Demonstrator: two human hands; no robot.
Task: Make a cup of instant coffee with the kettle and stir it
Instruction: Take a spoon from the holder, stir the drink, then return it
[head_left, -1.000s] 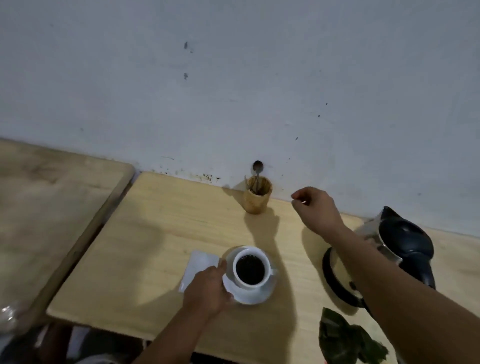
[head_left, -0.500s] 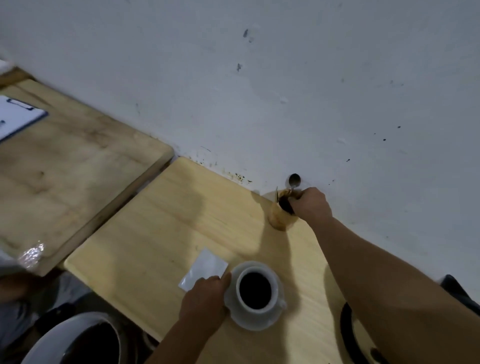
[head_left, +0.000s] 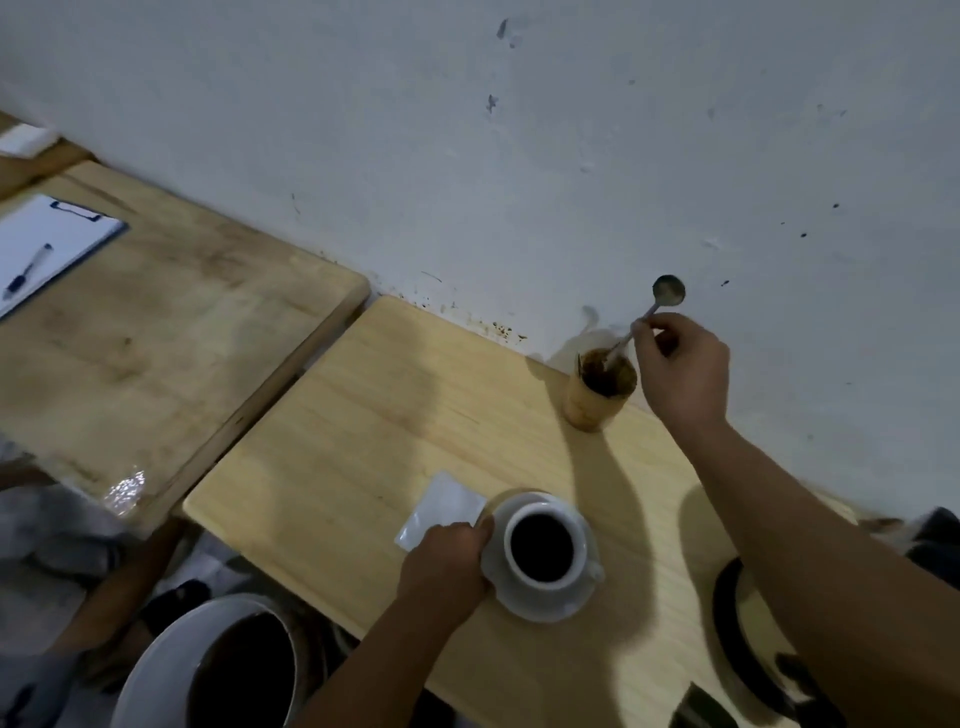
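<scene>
A white cup (head_left: 544, 548) full of dark coffee stands on a white saucer (head_left: 540, 605) on the light wooden table (head_left: 363, 426). My left hand (head_left: 447, 564) grips the saucer's left rim. Against the wall stands a wooden holder (head_left: 597, 397). My right hand (head_left: 683, 366) pinches the handle of a metal spoon (head_left: 662, 299) just above the holder, bowl end up; the spoon's lower end is still inside the holder. The kettle's black base (head_left: 737, 644) shows at the lower right, partly hidden by my right forearm.
A white sachet (head_left: 441, 506) lies flat beside the saucer. A second, darker wooden table (head_left: 156, 332) at the left carries a clipboard with a pen (head_left: 47, 249). A white bin (head_left: 208, 670) stands below the table's front edge.
My right hand reached the wooden holder, closed on the spoon and lifted it partway. The view swung left, so the kettle left the frame. My left hand stayed on the saucer.
</scene>
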